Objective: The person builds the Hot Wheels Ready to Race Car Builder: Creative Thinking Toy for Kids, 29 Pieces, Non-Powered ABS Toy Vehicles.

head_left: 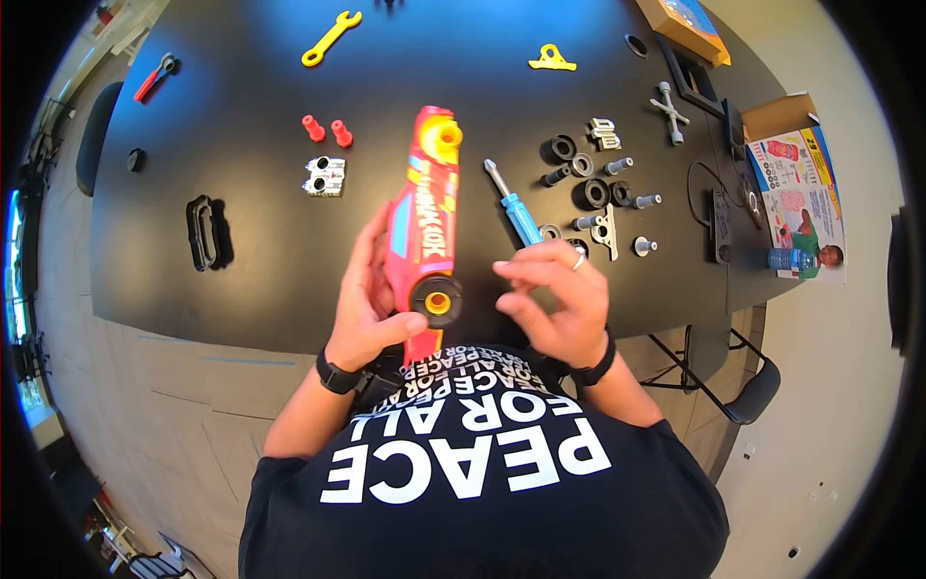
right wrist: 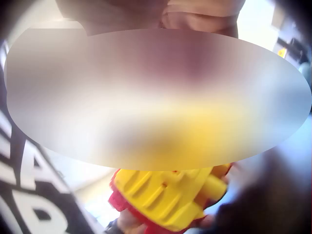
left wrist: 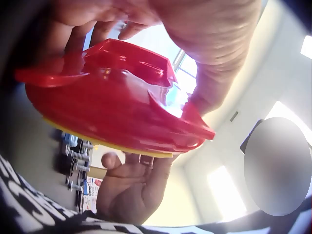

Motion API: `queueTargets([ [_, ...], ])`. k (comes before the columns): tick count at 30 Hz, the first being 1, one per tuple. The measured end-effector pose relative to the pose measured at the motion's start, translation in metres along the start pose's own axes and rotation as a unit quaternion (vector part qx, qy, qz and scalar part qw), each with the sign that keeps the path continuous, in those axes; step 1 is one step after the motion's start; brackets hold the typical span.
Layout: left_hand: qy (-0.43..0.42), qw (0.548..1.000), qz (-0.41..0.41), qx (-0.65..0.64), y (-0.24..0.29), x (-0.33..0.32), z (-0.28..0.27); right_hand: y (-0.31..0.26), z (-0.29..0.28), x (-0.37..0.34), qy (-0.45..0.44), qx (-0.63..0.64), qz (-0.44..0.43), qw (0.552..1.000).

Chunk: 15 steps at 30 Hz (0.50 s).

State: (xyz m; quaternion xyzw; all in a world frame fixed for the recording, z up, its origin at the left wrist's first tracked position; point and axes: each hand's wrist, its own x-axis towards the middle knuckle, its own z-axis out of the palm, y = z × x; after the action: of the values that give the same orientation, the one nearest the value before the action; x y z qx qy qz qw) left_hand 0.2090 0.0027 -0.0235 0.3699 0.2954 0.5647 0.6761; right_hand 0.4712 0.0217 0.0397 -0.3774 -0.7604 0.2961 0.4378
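A red and yellow toy car body [head_left: 424, 212] is held on its side by the left hand [head_left: 367, 299], thumb near a black wheel [head_left: 437, 301] at its lower end. In the left wrist view the red shell [left wrist: 117, 107] shows above its yellow edge. The right hand [head_left: 564, 299] is raised just to the right of the car body, fingers bent loosely, nothing seen in it. Ridged yellow plastic [right wrist: 161, 195] of the body shows in the right wrist view, where a blurred patch hides much. A blue screwdriver [head_left: 519, 217] lies just beyond the right hand.
Black wheels [head_left: 591, 194] and grey pegs [head_left: 646, 202] lie right of the screwdriver. Left are red pegs [head_left: 341, 133], a silver engine piece [head_left: 324, 177] and a black frame piece [head_left: 202, 233]. A yellow wrench [head_left: 332, 39] lies far back; a box [head_left: 796, 183] stands at the right edge.
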Motion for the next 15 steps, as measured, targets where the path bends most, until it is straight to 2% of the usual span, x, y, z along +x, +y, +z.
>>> queueTargets([
  [2, 0.025, 1.000, -0.001, -0.001, 0.006, -0.003, -0.004, 0.008, -0.021, 0.003, 0.055, -0.073, -0.019, 0.996],
  [3, 0.054, 0.997, 0.010, 0.045, 0.001, -0.004, -0.010, 0.015, -0.030, 0.001, 0.100, -0.094, 0.000, 0.991],
  [6, 0.068, 0.997, -0.001, 0.019, -0.007, -0.011, -0.024, 0.031, -0.065, -0.006, 0.187, -0.145, 0.102, 0.966],
  [7, 0.062, 0.998, 0.009, 0.030, -0.008, -0.012, -0.026, 0.032, -0.074, -0.007, 0.188, -0.148, 0.102, 0.966],
  [9, 0.060, 0.998, 0.020, 0.029, -0.014, -0.013, -0.031, 0.031, -0.086, -0.004, 0.152, -0.254, 0.140, 0.945],
  [10, 0.060, 0.997, 0.031, 0.028, -0.016, -0.012, -0.033, 0.033, -0.087, 0.002, 0.154, -0.256, 0.140, 0.944],
  [12, 0.061, 0.997, 0.030, 0.023, -0.015, -0.012, -0.032, 0.038, -0.081, 0.019, 0.083, -0.374, 0.001, 0.924],
  [13, 0.058, 0.998, 0.025, 0.013, -0.014, -0.011, -0.032, 0.043, -0.072, 0.022, 0.068, -0.348, 0.062, 0.933],
  [14, 0.055, 0.998, 0.020, 0.003, -0.013, -0.011, -0.031, 0.050, -0.068, 0.024, 0.071, -0.349, 0.062, 0.933],
  [15, 0.053, 0.998, 0.022, 0.005, -0.014, -0.011, -0.032, 0.058, -0.064, 0.027, 0.012, -0.391, 0.040, 0.920],
])
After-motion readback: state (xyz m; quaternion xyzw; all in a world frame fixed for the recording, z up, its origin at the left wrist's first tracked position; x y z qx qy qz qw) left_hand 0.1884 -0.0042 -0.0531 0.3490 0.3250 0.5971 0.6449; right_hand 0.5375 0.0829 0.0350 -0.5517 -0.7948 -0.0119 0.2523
